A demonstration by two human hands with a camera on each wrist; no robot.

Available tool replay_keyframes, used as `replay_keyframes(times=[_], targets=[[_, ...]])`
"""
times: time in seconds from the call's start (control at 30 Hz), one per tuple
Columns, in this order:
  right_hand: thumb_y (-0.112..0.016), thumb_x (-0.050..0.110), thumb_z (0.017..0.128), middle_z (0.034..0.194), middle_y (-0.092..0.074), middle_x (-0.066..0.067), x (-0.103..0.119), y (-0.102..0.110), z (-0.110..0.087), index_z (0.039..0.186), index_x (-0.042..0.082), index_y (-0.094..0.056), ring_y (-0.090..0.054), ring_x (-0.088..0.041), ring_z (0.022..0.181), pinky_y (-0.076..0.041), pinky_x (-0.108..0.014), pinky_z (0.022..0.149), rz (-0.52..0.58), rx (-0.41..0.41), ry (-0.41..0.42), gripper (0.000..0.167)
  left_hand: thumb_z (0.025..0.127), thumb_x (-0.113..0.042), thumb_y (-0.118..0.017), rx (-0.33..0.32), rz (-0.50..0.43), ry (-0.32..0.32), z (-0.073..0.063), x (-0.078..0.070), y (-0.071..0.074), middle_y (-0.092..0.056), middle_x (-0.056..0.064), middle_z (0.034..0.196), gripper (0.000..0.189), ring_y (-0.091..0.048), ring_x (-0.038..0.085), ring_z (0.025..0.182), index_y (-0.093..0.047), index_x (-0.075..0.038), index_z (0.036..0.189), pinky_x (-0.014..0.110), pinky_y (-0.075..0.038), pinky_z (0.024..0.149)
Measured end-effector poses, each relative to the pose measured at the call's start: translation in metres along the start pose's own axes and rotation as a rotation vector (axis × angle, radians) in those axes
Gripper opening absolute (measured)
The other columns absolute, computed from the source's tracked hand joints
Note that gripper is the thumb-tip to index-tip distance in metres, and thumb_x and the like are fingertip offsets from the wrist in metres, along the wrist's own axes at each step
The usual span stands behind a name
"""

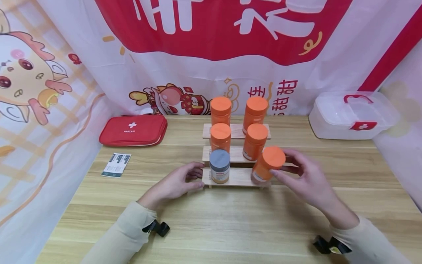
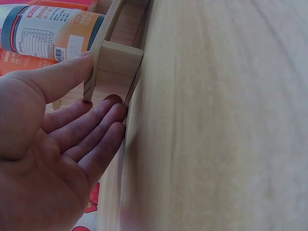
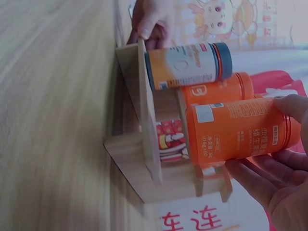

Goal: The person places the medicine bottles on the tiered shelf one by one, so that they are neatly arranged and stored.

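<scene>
A three-step wooden rack (image 1: 242, 178) stands on the table. My right hand (image 1: 308, 178) holds an orange supplement bottle (image 1: 268, 165) between thumb and fingers, tilted at the right end of the lowest step. In the right wrist view, a gap shows between the bottle's base (image 3: 192, 137) and the lowest board (image 3: 148, 110). My left hand (image 1: 181, 179) pinches the left end of that lowest step, thumb on top and forefinger beneath. A grey-lidded bottle (image 1: 219, 167) stands upright at the left of this step. Orange bottles stand in pairs on the middle step (image 1: 236, 154) and the top step (image 1: 237, 131).
At the back left lies a red first-aid pouch (image 1: 133, 130), with a printed card (image 1: 116, 165) in front of it. A clear white box (image 1: 349, 115) with a red handle sits at the back right. A printed cloth (image 1: 184, 66) hangs behind the table (image 1: 197, 227).
</scene>
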State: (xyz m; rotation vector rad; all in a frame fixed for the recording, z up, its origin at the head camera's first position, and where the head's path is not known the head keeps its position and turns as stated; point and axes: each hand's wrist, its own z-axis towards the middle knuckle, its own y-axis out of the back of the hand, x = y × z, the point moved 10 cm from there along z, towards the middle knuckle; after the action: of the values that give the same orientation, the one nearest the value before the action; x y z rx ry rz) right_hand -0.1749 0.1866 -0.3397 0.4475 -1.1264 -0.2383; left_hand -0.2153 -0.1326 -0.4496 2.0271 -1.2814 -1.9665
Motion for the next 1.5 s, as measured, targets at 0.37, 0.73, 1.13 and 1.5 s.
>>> replay_keyframes(times=[0.37,0.73,1.13,1.5], targets=[[-0.086,0.002,0.090,0.130,-0.071,-0.014,-0.007,-0.022,0.005,0.136,0.003,-0.068,-0.066,0.006,0.114,-0.061,-0.015,0.094,-0.006,0.032,-0.034,0.049,0.100,-0.019,-0.079,0.001,-0.001,-0.008,0.001,-0.001,-0.001,-0.071,0.009,0.135,0.061,-0.068,0.026,0.127,-0.052,-0.004,0.154,0.050,-0.054,0.116],[-0.087,0.014,0.093,0.137,-0.067,-0.014,-0.022,-0.035,0.005,0.140,0.004,-0.065,-0.070,-0.032,0.125,-0.065,-0.037,0.099,-0.017,0.062,-0.176,0.053,0.100,-0.021,-0.079,0.002,0.002,-0.003,0.002,-0.001,-0.001,-0.071,0.008,0.136,0.062,-0.067,0.026,0.128,-0.052,-0.005,0.154,0.050,-0.055,0.116],[-0.087,0.021,0.094,0.144,-0.064,-0.012,-0.029,-0.037,0.002,0.144,0.008,-0.061,-0.067,-0.031,0.128,-0.063,-0.040,0.105,-0.009,0.046,-0.274,0.058,0.100,-0.022,-0.079,0.001,0.003,0.002,0.001,0.000,-0.001,-0.071,0.008,0.136,0.063,-0.067,0.026,0.129,-0.052,-0.006,0.154,0.051,-0.054,0.117],[-0.086,0.018,0.095,0.141,-0.066,-0.009,-0.028,-0.038,0.002,0.141,0.008,-0.063,-0.068,-0.027,0.124,-0.057,-0.015,0.102,-0.003,0.027,-0.233,0.053,0.100,-0.023,-0.079,-0.004,0.008,-0.004,0.001,0.001,-0.001,-0.071,0.008,0.136,0.063,-0.067,0.026,0.128,-0.052,-0.006,0.154,0.051,-0.054,0.117]])
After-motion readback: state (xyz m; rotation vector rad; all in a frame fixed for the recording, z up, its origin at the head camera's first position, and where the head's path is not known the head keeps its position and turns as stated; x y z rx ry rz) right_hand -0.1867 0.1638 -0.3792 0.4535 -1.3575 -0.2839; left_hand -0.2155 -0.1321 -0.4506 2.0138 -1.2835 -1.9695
